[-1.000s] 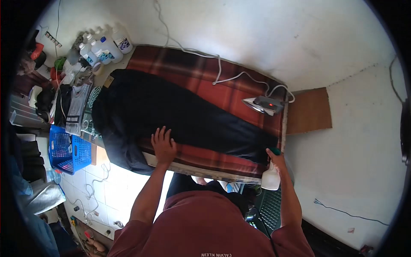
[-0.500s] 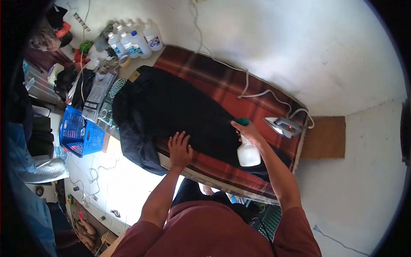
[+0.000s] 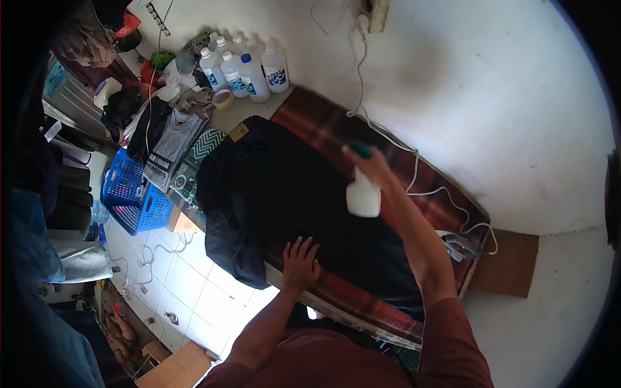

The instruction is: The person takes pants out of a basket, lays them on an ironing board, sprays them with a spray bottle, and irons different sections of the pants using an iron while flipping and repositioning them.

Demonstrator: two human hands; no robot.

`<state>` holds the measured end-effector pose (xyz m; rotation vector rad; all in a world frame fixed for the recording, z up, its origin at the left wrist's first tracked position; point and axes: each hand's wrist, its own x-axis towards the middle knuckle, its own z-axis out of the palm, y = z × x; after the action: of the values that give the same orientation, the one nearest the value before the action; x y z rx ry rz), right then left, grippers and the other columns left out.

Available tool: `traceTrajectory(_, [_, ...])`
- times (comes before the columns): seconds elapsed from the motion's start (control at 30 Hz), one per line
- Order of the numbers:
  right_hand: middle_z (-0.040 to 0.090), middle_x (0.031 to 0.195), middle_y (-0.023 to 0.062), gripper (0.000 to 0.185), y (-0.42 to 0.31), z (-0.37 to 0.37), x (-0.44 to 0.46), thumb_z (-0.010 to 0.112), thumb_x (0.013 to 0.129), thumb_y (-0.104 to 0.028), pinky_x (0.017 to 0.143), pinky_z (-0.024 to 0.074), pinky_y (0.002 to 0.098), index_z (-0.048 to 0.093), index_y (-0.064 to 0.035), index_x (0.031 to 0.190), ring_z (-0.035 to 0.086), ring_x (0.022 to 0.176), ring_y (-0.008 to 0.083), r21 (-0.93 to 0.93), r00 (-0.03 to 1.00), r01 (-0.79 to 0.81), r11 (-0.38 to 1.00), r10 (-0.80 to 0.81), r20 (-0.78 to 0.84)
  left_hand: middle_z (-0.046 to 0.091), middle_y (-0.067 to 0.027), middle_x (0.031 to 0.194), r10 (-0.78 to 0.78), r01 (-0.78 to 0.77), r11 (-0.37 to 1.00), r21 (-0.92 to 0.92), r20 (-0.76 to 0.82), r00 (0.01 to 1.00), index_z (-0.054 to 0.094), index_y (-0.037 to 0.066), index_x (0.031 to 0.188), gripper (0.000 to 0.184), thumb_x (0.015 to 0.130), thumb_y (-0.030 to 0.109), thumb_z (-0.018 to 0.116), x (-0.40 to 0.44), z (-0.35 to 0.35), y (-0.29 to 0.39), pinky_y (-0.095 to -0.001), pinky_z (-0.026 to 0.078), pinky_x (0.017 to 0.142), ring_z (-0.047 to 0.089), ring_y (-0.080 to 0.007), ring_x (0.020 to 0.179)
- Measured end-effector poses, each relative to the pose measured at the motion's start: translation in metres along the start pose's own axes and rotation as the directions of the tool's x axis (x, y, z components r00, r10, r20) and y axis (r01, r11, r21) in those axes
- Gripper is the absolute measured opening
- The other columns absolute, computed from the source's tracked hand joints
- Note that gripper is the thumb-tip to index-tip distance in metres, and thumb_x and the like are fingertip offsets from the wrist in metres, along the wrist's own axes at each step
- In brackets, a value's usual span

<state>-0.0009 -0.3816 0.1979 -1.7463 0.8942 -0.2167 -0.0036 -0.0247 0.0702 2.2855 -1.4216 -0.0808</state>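
Note:
Black trousers [image 3: 284, 187] with a tan waistband patch lie along a board covered by a red-and-dark plaid cloth [image 3: 307, 119]. My right hand [image 3: 372, 168] is wrapped round the neck of a white spray bottle [image 3: 363, 197] with a green head, held above the trouser leg. Its trigger is mostly covered by my fingers. At the near edge of the trousers, my left hand [image 3: 301, 262] rests flat with fingers spread. Partly behind my right forearm, a clothes iron [image 3: 462, 247] sits at the right end of the cloth.
Several plastic bottles [image 3: 255, 81] and a tape roll [image 3: 223, 99] stand at the back left. Folded shirts [image 3: 169, 145] lie beside the trousers, above a blue basket [image 3: 132, 194]. The iron's white cord [image 3: 388, 138] runs along the wall to a socket.
My right hand has carried the spray bottle leftward and farther back over the trousers, away from the iron. My left hand keeps its place on the near edge. The view has shifted.

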Motion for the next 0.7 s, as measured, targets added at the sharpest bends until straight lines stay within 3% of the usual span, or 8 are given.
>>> traceTrajectory(0.07, [0.066,0.07,0.0024,0.048,-0.001,-0.014,0.023,0.078,0.091,-0.051,0.061,0.0508,0.0343,0.072,-0.0033,0.09,0.062,0.065,0.0135,0.121,0.962,0.193,0.974,-0.164,-0.218,0.052,-0.0101,0.149,-0.003,0.003,1.0,-0.009,0.02,1.0,0.065,0.013,0.132,0.048,0.085,0.024,0.063,-0.001,-0.001,0.001,-0.0598,0.026,0.12,0.041,-0.0339,0.145])
traceTrajectory(0.17, [0.068,0.077,0.0068,0.045,0.004,-0.032,0.046,0.079,0.091,-0.047,0.071,0.052,0.0358,0.071,-0.0035,0.099,0.064,0.073,0.0169,-0.091,0.801,0.419,0.903,-0.415,-0.43,0.051,-0.0099,0.15,-0.001,0.001,1.0,0.008,0.026,1.0,0.065,0.013,0.132,0.048,0.085,0.023,0.063,-0.001,0.002,-0.001,-0.0602,0.027,0.12,0.041,-0.0341,0.145])
traceTrajectory(0.33, [0.073,0.102,0.0165,0.058,0.024,-0.043,0.055,0.08,0.087,-0.048,0.087,0.0538,0.0435,0.066,-0.0044,0.122,0.07,0.097,0.0336,-0.179,0.847,0.293,0.939,-0.342,-0.406,0.051,-0.0108,0.15,0.015,-0.015,1.0,0.022,0.018,1.0,0.064,0.012,0.132,0.048,0.084,0.022,0.063,0.0,0.002,0.0,-0.0607,0.027,0.12,0.04,-0.0351,0.145])
traceTrajectory(0.47, [0.068,0.125,0.0233,0.075,0.052,-0.068,0.033,0.079,0.083,-0.058,0.102,0.0509,0.0453,0.066,0.0011,0.127,0.065,0.118,0.0405,-0.426,0.714,0.414,0.805,-0.577,-0.397,0.051,-0.0122,0.149,0.015,-0.016,0.999,0.038,0.029,0.999,0.063,0.011,0.132,0.049,0.084,0.021,0.063,-0.001,0.004,-0.001,-0.0612,0.026,0.12,0.04,-0.0358,0.145])
traceTrajectory(0.53, [0.07,0.126,0.0196,0.078,0.036,-0.118,-0.042,0.071,0.085,-0.067,0.101,0.0506,0.047,0.067,-0.0028,0.129,0.064,0.121,0.038,-0.844,0.998,0.027,0.536,-0.063,-0.009,0.051,-0.0124,0.149,0.025,-0.025,0.999,0.026,0.028,0.999,0.063,0.011,0.132,0.049,0.084,0.021,0.062,-0.001,0.003,0.001,-0.0613,0.026,0.12,0.039,-0.0361,0.145])
traceTrajectory(0.57, [0.071,0.122,0.0199,0.081,0.058,-0.14,-0.075,0.063,0.082,-0.078,0.1,0.0515,0.0484,0.075,-0.0046,0.115,0.066,0.119,0.0374,-0.958,1.0,-0.014,0.287,0.015,-0.01,0.051,-0.0125,0.149,0.017,-0.017,0.999,0.034,0.014,1.0,0.063,0.01,0.132,0.049,0.084,0.02,0.062,0.0,0.003,0.002,-0.0614,0.026,0.12,0.039,-0.0363,0.145])
traceTrajectory(0.63, [0.075,0.108,0.0214,0.08,0.085,-0.187,-0.151,0.063,0.078,-0.083,0.091,0.0551,0.0507,0.08,-0.0063,0.092,0.071,0.108,0.0359,-0.995,0.98,-0.02,0.095,0.199,0.0,0.051,-0.0127,0.149,0.03,-0.03,0.999,0.028,-0.002,1.0,0.063,0.01,0.132,0.048,0.084,0.02,0.061,-0.001,0.004,0.001,-0.0613,0.025,0.12,0.039,-0.0365,0.145])
traceTrajectory(0.7, [0.074,0.105,0.0227,0.078,0.145,-0.218,-0.202,0.065,0.08,-0.078,0.088,0.0559,0.0482,0.077,-0.0034,0.097,0.071,0.104,0.0398,-0.995,0.939,-0.099,0.022,0.334,-0.086,0.05,-0.0129,0.149,0.039,-0.038,0.999,0.03,-0.025,0.999,0.063,0.009,0.131,0.048,0.085,0.02,0.061,0.0,0.004,0.002,-0.0613,0.025,0.12,0.039,-0.0367,0.145])
